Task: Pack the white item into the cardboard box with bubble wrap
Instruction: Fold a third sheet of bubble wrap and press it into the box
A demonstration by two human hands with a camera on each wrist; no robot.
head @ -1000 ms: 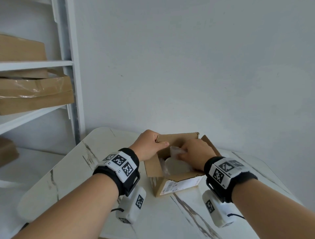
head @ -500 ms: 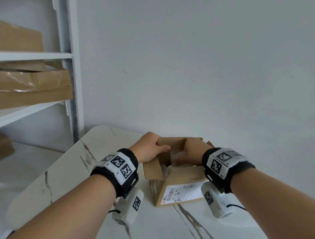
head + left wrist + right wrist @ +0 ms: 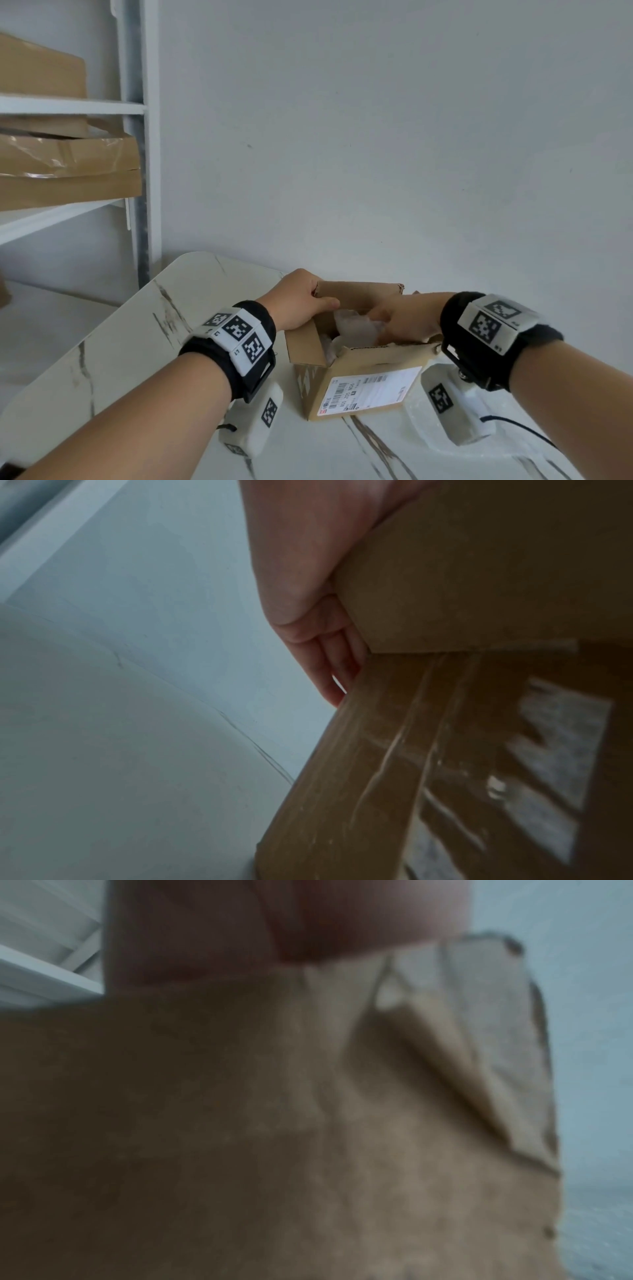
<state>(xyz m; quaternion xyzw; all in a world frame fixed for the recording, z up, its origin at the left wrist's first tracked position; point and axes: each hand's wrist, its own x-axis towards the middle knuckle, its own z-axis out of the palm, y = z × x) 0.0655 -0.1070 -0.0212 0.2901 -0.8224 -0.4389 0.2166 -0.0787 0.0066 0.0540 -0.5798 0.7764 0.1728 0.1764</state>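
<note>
On the marble table (image 3: 144, 329), left hand (image 3: 298, 301) grips the cardboard box (image 3: 356, 377) flap; right hand (image 3: 407, 318) presses bubble wrap (image 3: 352, 329) inside, fingers straight.

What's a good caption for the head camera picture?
Left hand holds the box flap while right hand tucks bubble wrap inside.

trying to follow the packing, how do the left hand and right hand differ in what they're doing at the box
The left hand grips the cardboard box's left flap from outside, thumb over its edge; the right hand reaches inside, on the bubble wrap. The left hand's fingers show curled; the right hand's are partly hidden. Both touch the box.
</note>
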